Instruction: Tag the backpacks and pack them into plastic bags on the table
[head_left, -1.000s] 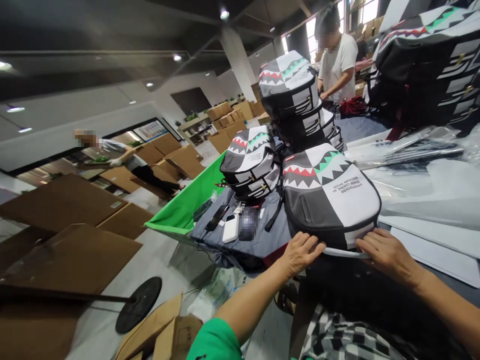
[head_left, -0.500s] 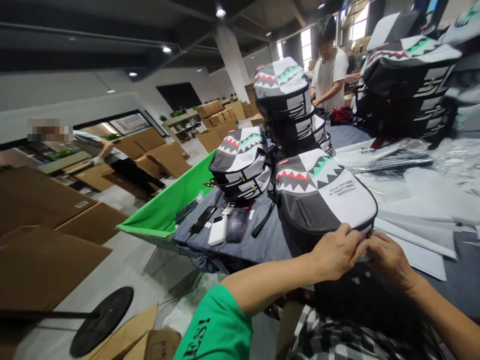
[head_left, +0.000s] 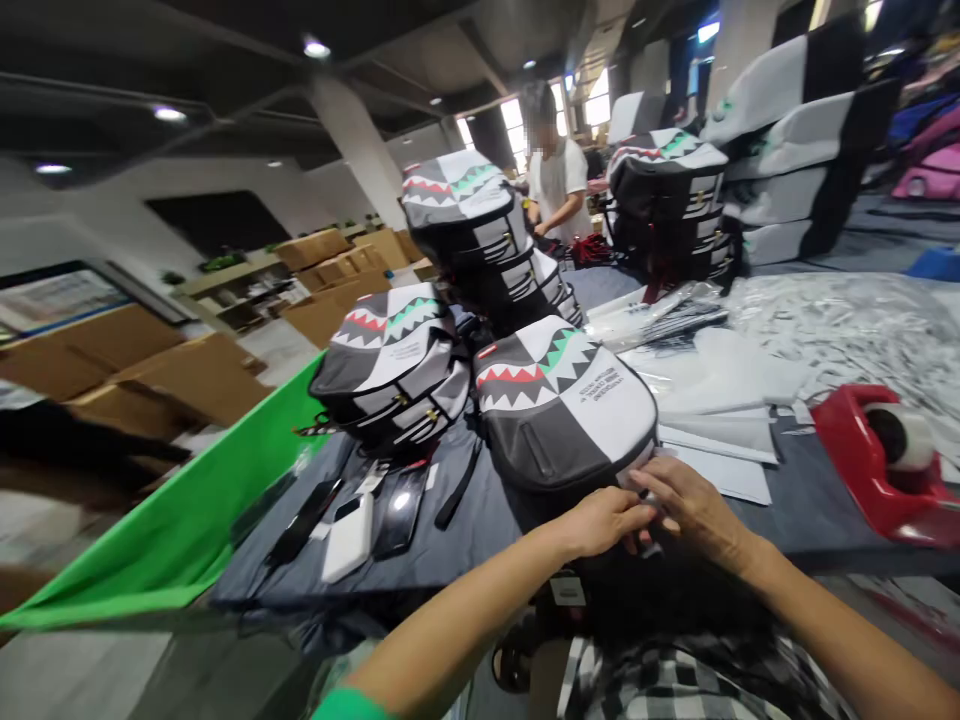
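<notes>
The left hand (head_left: 604,522) and right hand (head_left: 694,505) have their fingers close together at the lower edge of the shark-mouth backpack (head_left: 562,405), at twelve o'clock from them, whatever they pinch hidden, and a hard tug could shove it into the neighbouring backpack (head_left: 394,365) at ten o'clock.

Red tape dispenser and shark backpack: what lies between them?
In the head view, white paper sheets lie between the shark backpack and the red tape dispenser.

Backpack (head_left: 562,420) ahead, papers (head_left: 720,470) rightward, tape dispenser (head_left: 847,450) beyond
</notes>
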